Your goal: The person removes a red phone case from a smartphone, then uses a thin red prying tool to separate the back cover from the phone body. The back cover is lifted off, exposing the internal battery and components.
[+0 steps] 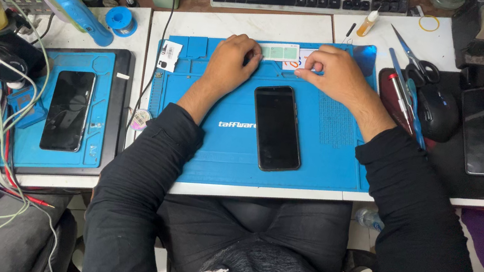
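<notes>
Head view: on the white worktop (355, 34) lies a blue repair mat (221, 152), and at its far edge both hands meet at a small pale green packet (280, 52). The left hand (233, 63) has its grip curled closed on the packet's left end, while the right hand (332, 73) pinches near its right end, fingertips pressed to the mat. A black phone (277, 127) lies screen-up on the mat, just nearer the person than the packet, touched by neither hand.

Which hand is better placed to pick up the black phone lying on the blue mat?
Probably the left hand: it rests closer to the black rectangular phone on the blue rubber mat; the right hand pinches a small packet.
</notes>
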